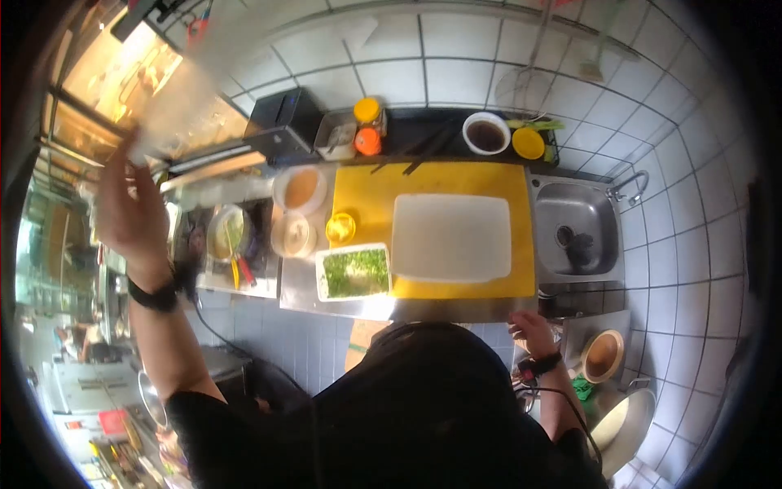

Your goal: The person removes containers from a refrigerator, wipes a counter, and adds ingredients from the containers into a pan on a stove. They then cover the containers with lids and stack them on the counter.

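My left hand [134, 212] is raised at the far left, beside the lit window. Its fingers are closed on a blurred, translucent whitish thing [181, 106]; its exact kind cannot be made out. My right hand [531, 330] hangs at the front edge of the counter with loosely bent fingers and nothing visible in it. Between the hands, a translucent white rectangular lid or tray [452, 238] lies on a yellow cutting board [517, 287]. A white tub of chopped greens [356, 271] stands at the board's left corner.
Left of the board are a small yellow cup [340, 227], a bowl of orange liquid [300, 189], a pale tub [293, 235] and a pan [229, 232] with utensils. A sink [577, 228] is at right. Behind are a bowl of dark liquid [486, 134] and orange-lidded jars [368, 141].
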Available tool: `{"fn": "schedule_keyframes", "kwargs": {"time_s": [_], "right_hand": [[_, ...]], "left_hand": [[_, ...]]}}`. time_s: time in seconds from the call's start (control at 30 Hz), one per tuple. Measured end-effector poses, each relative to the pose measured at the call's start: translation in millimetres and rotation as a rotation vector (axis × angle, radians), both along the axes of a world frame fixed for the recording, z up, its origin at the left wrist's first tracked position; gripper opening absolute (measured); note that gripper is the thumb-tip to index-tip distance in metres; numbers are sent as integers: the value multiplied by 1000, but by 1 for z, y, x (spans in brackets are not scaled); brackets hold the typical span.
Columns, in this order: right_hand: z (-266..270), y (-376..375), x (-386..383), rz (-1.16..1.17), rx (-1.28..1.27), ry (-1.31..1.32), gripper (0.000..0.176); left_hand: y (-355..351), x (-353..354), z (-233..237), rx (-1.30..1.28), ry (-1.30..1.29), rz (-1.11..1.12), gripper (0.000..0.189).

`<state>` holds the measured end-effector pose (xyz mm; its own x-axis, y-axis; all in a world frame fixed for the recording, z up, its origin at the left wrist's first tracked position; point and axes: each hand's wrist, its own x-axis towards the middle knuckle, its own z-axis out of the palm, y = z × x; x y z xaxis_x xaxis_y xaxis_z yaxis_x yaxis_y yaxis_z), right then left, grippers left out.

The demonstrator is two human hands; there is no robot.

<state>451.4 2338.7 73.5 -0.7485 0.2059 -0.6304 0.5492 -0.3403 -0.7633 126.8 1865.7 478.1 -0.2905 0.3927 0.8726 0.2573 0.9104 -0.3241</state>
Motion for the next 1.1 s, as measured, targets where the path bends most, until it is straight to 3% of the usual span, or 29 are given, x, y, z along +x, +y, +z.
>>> {"fn": "schedule_keyframes", "kwargs": {"time_s": [0.07,0.13,0.27,0.3,0.33,0.43,0.57,0.63,0.67,0.77,0.87,0.93,1.1], "right_hand": [[-2,2,-4,182,28,-36,29],[-1,-1,-15,448,96,-5,34],[11,-28,-50,670,167,12,38],[11,-37,-61,844,283,69,40],[12,-48,-72,1012,402,130,43],[-1,-87,-97,1180,515,299,52],[1,-158,-119,1042,547,287,58],[-15,-194,-125,692,197,140,61],[-21,-208,-128,671,205,128,61],[-28,-247,-146,547,363,191,59],[-34,-277,-155,280,274,57,57],[-40,-289,-158,66,254,175,56],[-29,-298,-183,141,660,194,55]], "left_hand": [[-19,26,-51,-164,-177,-200,31],[-28,57,-105,-212,-373,-239,30],[-48,101,-222,-97,-672,-191,30],[-53,107,-249,-72,-716,-191,30],[-57,110,-272,-48,-755,-195,29],[-48,111,-315,-46,-873,-205,28],[-42,103,-366,-197,-870,-230,31],[-52,103,-379,-356,-915,-229,31],[-59,102,-384,-358,-916,-256,31],[-82,93,-390,-341,-974,-457,38],[-90,78,-383,-283,-936,-692,42],[-90,71,-369,-293,-922,-725,46],[-100,46,-363,-294,-806,-809,45]]}}
